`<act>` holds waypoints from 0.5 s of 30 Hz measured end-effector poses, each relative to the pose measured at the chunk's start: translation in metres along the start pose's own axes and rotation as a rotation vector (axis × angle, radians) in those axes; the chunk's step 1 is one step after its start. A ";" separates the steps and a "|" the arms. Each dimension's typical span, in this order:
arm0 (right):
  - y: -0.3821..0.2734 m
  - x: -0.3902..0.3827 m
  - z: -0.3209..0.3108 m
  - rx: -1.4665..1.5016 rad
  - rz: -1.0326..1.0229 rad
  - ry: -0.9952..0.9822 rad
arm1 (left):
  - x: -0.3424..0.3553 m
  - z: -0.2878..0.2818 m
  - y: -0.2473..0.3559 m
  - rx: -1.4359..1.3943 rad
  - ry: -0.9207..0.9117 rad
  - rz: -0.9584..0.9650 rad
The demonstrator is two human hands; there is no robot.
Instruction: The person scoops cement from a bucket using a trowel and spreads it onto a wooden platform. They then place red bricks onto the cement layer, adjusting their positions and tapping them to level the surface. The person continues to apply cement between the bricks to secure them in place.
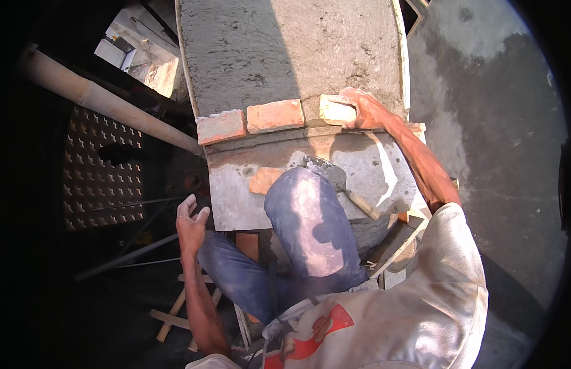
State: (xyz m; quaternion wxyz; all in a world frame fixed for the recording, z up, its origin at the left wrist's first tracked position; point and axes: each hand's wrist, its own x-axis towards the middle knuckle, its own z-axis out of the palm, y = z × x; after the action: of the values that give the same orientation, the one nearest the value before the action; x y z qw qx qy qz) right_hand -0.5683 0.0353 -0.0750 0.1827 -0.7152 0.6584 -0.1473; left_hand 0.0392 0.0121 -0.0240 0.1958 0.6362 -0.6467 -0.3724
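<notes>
My right hand (366, 109) grips a pale, sunlit brick (334, 111) at the near edge of a wet mortar bed (248, 55). Left of it, two orange bricks lie along the same edge: a middle brick (275, 116) and a left brick (221, 126). A gap separates the held brick from the middle one. My left hand (192, 222) is empty beside my knee, its thumb and fingers apart. By my raised knee rests a trowel (362, 205) with a wooden handle and mortar on its blade. A piece of brick (264, 180) lies partly behind that knee.
A grey board (233, 190) spans the space below the brick row. Thin raised strips (403, 55) border the mortar bed. A bamboo pole (113, 101) slants in from the left, near a perforated panel (104, 172). Wooden sticks (172, 317) sit low at left; a wall (482, 123) rises at right.
</notes>
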 end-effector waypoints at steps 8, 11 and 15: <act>0.019 0.029 0.024 -0.003 -0.071 -0.087 | 0.107 -0.140 0.102 -0.002 0.272 0.257; 0.018 0.035 0.025 0.012 -0.065 -0.099 | 0.151 -0.168 0.149 -0.004 0.398 0.356; 0.004 0.035 0.025 -0.123 -0.211 0.075 | 0.213 -0.199 0.209 0.177 0.711 0.402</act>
State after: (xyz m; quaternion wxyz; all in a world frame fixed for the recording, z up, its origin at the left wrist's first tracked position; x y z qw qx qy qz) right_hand -0.5576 0.0022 -0.1001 0.0971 -0.7843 0.5938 -0.1515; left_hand 0.0185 -0.2591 0.2102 0.4203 0.6008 -0.6795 -0.0271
